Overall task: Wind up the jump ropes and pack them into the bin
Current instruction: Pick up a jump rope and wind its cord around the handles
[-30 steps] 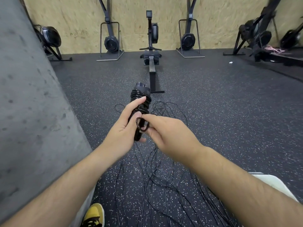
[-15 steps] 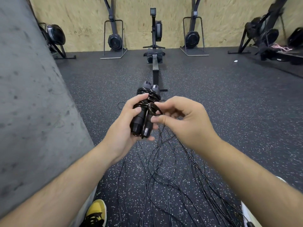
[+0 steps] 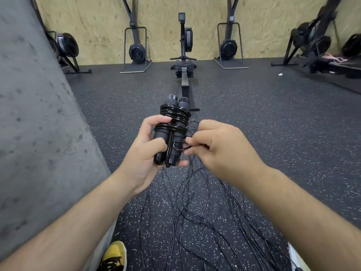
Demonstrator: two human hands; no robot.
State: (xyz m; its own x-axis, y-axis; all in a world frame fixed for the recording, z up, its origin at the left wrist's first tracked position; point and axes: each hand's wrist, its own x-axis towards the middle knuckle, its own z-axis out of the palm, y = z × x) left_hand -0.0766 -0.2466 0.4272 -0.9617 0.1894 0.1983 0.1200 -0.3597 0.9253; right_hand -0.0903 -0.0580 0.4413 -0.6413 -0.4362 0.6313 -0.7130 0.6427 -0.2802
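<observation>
Head view: both forearms reach forward from the lower corners and meet at mid-frame above the floor (image 3: 273, 133). The left-hand grip (image 3: 144, 151) is turned palm inward, thumb on the near side and fingers curled round the far side, clenched on the wound jump rope (image 3: 173, 124). The right-hand grip (image 3: 220, 151) shows its back to the camera, knuckles up; its thumb and fingers pinch a small loop of cord (image 3: 180, 146) just beside the lower part of the bundle.

The bundle is two black handles side by side with cord coiled round their upper half. Its long axis runs away from the person, tipped slightly left; the capped ends point toward the rowing machine (image 3: 184, 55) and the butt ends sit low in the left palm.

Below the hands, loose ropes (image 3: 195, 212) lie in long wavy strands on the speckled floor, running toward the person's feet, with a yellow shoe (image 3: 114, 255) near their left edge. A grey concrete wall (image 3: 39, 133) stands close on the left; the floor opens wide to the right and ahead, as far as the machines along the plywood wall (image 3: 263, 20).
</observation>
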